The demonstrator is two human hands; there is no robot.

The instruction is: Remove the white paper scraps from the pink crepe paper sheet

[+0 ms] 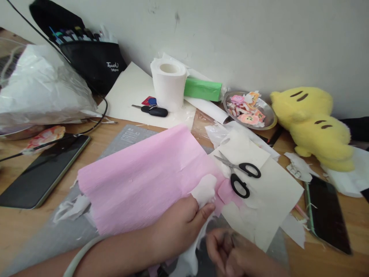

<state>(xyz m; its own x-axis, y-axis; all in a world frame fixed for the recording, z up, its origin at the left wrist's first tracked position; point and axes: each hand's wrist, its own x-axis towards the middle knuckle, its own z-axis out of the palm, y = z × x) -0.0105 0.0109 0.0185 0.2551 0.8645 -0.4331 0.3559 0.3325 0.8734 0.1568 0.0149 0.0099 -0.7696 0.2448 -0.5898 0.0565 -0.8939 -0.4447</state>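
Pink paper (141, 173), white scrap (205, 188), black-handled scissors (233, 166), yellow plush (305, 123)

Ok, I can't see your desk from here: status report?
Left hand pinching white paper. Right hand curled close by, grip unclear. Pink sheet spread out. Scissors open, clear of both hands.

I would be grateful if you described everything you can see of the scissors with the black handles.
The scissors lie flat with their blades slightly apart, tips toward the picture's upper left. The blades look like grey metal; the two looped black handles look like plastic and spread apart. They rest on pale paper, right of the large pink sheet. Neither the left hand nor the right hand touches them.
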